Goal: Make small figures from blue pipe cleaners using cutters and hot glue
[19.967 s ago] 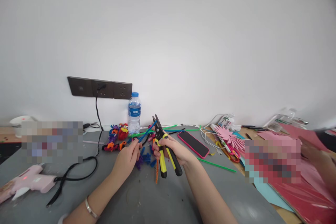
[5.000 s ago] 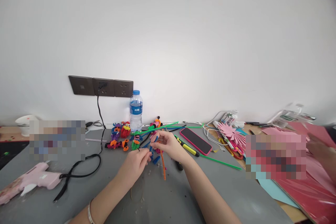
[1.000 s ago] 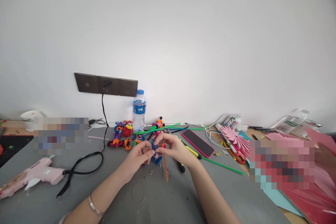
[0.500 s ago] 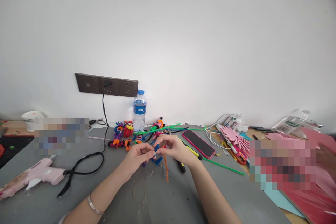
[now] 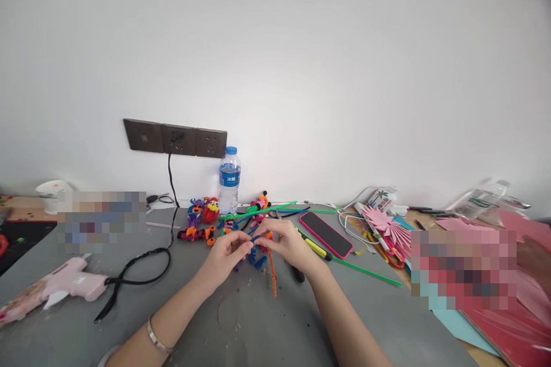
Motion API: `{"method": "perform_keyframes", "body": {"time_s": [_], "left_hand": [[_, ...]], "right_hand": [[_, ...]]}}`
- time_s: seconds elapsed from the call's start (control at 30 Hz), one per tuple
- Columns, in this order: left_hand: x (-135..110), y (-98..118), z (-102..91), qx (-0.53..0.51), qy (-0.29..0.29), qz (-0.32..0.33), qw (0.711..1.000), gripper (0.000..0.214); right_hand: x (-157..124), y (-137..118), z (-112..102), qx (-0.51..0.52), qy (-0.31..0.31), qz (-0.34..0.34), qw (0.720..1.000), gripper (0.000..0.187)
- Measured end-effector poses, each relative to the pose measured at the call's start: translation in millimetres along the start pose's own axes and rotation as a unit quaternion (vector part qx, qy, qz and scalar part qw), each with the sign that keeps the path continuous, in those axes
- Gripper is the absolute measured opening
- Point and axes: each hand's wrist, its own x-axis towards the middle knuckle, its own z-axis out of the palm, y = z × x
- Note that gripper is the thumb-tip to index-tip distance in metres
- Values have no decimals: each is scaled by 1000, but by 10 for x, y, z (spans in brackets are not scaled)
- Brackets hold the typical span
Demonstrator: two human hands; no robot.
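Blue fuzzy stem point(image 5: 257, 238) pinched in the fingertips of left hand point(image 5: 230, 252) and right hand point(image 5: 284, 242), over the grey table point(image 5: 258, 327)! Yellow-black pliers point(image 5: 317, 248) lie partly hidden under the right wrist, phone point(image 5: 326, 235) beside; bottle point(image 5: 229, 183) upright behind, fuzzy figures point(image 5: 210, 211) near it.

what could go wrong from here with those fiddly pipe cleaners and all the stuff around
The left hand and right hand pinch a small blue pipe cleaner, which could slip loose.

The pliers have handles on both sides of the right wrist; a shift might knock them against the phone.

The glue gun has a looped cord that the left arm might snag.
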Motion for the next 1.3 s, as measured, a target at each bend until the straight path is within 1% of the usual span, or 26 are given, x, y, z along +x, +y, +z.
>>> {"method": "perform_keyframes", "body": {"time_s": [0.1,0.2,0.27,0.37,0.47,0.57,0.63,0.7,0.8,0.87,0.97,1.07,1.1,1.17,1.23,1.3], "left_hand": [[13,-60,-24,66,-5,28,997,29],[14,-91,-48,129,-8,41,991,27],[7,-94,-65,177,-3,61,982,25],[-13,-77,-92,244,17,109,964,21],[-31,-39,-103,276,22,152,949,22],[-38,5,-87,280,35,187,941,22],[-37,18,-64,266,56,189,944,21],[-30,11,-40,223,70,166,958,18],[-15,-24,-9,98,80,106,986,15],[-3,-49,3,11,90,79,993,18],[16,-65,8,-76,117,42,989,25],[39,-46,0,-146,166,12,975,31],[47,-34,-5,-167,181,10,969,32],[60,-10,-23,-196,201,12,960,32],[67,3,-45,-195,213,8,958,32],[67,-2,-67,-177,223,-2,959,33]], "right_hand": [[4,-14,8,-2,-10,-4,1000,10],[18,-52,28,-7,-21,-6,1000,10],[28,-84,45,-11,-25,1,1000,11],[36,-121,65,-12,-23,17,1000,12],[32,-139,70,5,-26,35,999,17],[24,-143,66,40,-22,47,998,24],[22,-138,67,58,-13,45,997,26],[24,-128,76,75,-7,46,996,27],[35,-116,98,85,4,57,995,29],[45,-125,114,72,15,63,995,28],[54,-160,119,58,13,65,996,24],[50,-156,88,53,5,54,997,22],[46,-132,71,44,14,56,997,22],[36,-49,34,16,52,73,996,23],[28,63,2,-12,95,97,991,23],[24,173,-17,-31,122,117,985,23]]}}
